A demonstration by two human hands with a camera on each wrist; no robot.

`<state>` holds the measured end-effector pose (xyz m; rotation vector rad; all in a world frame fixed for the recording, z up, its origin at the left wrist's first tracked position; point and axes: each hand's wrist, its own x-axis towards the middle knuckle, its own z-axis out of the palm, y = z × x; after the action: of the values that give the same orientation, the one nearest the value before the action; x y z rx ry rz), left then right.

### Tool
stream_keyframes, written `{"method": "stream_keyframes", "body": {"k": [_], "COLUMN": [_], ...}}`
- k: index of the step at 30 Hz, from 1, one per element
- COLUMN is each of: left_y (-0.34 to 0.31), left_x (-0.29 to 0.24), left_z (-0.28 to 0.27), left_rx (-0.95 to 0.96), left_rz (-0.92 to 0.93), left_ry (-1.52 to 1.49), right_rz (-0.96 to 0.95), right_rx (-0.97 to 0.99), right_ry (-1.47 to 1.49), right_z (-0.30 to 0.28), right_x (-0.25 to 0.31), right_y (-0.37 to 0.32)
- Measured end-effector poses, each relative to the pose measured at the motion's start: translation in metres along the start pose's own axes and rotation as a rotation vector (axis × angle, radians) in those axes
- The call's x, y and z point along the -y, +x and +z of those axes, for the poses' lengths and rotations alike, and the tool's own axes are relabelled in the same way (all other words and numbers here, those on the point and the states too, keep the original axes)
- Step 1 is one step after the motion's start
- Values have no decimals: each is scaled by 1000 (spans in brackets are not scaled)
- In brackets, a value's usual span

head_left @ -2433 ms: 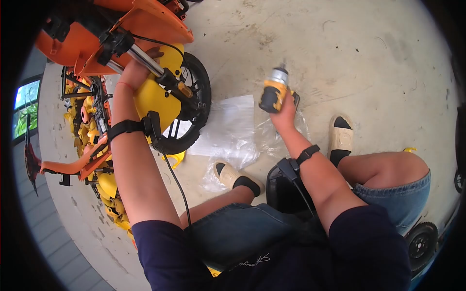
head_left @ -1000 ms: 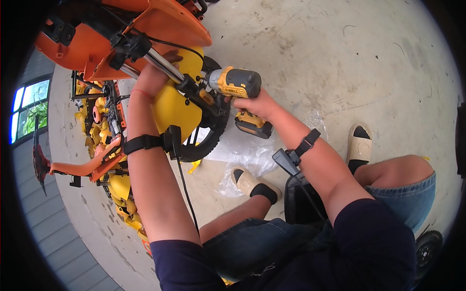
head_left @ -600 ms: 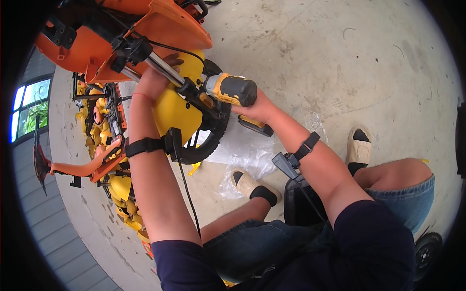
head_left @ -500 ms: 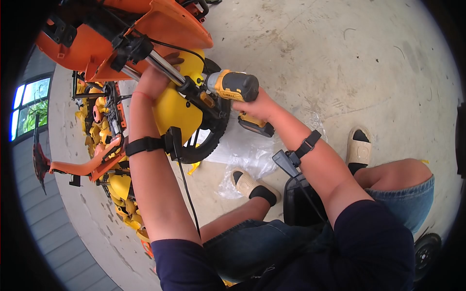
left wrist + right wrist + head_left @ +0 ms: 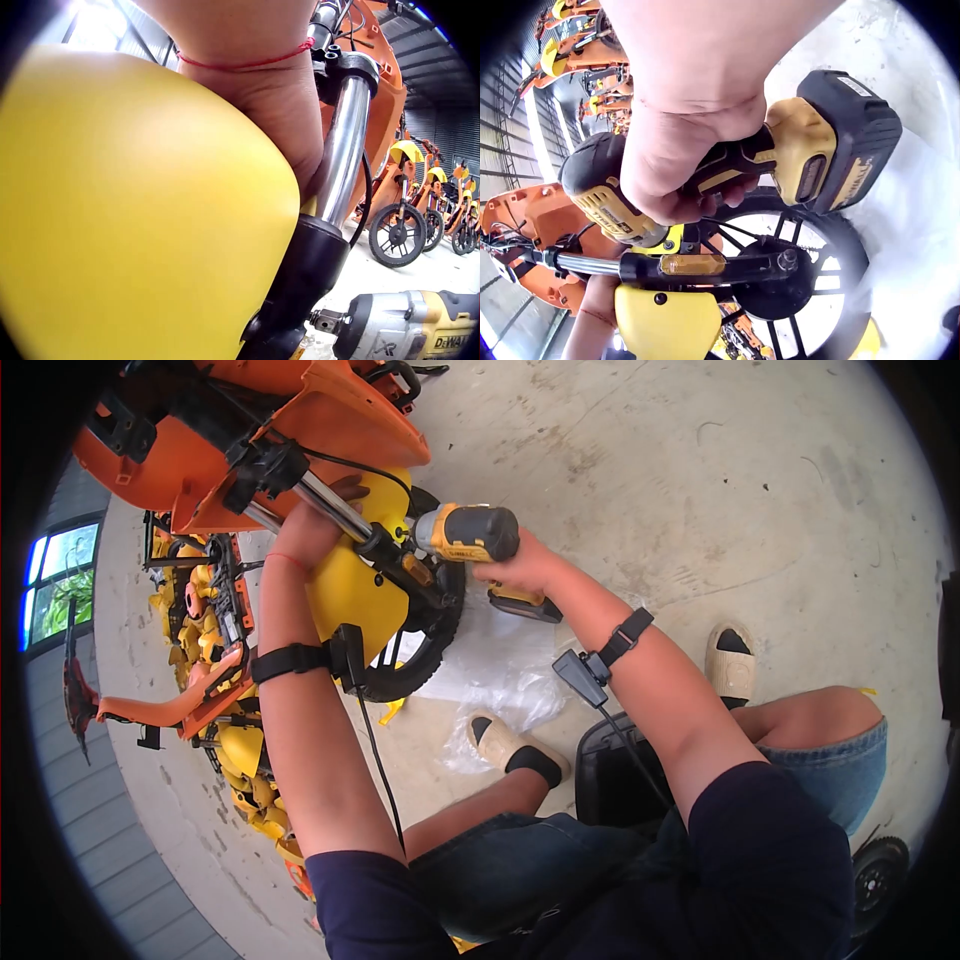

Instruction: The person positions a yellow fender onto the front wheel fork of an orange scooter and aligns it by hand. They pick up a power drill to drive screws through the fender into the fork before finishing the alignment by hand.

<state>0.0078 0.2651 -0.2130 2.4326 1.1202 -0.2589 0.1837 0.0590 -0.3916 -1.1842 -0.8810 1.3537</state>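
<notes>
My right hand [image 5: 528, 565] grips the handle of a yellow-and-black DeWalt impact wrench [image 5: 468, 533], fingers curled round it in the right wrist view. The wrench's square drive tip [image 5: 326, 321] points at the side of the black lower fork leg [image 5: 307, 262], right by the fender's edge. My left hand [image 5: 312, 528] reaches behind the chrome fork tube [image 5: 335, 505] and rests on the yellow front fender [image 5: 355, 595], with fingers laid across its top. Fork and fender hide part of that hand. Below the fender is the black spoked front wheel [image 5: 847, 262].
Orange body panels [image 5: 330, 410] rise above the fork. Clear plastic sheeting [image 5: 510, 690] lies on the floor beside the wheel, near a sandal-clad foot [image 5: 500, 745]. A heap of yellow parts [image 5: 245, 750] lies at left. More orange bikes [image 5: 405, 217] stand in a row behind.
My right hand has brought the impact wrench from over the floor at right leftward to the fork leg. My left hand stays at the fender. Over the last half second little differs.
</notes>
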Motion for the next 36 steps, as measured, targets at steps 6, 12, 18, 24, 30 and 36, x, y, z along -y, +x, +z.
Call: {"method": "stream_keyframes", "body": {"k": [6, 12, 18, 24, 30, 36], "left_y": [-2, 1, -1, -2, -26, -100], "left_x": [-7, -2, -3, 2, -23, -36], "left_z": [-3, -3, -3, 3, 7, 45], "left_rx": [1, 12, -15, -65, -360, -451], "left_rz": [-3, -18, 21, 5, -312, -167], "left_ry": [42, -67, 59, -91, 140, 461], "right_rz": [-20, -120, 154, 136, 144, 107], "right_rx": [8, -54, 28, 29, -69, 56], "right_ry": [20, 47, 264, 360, 399, 505], "right_z": [6, 13, 15, 29, 25, 13], "right_x": [-20, -39, -34, -37, -21, 1], "right_y": [3, 11, 15, 6, -17, -62]}}
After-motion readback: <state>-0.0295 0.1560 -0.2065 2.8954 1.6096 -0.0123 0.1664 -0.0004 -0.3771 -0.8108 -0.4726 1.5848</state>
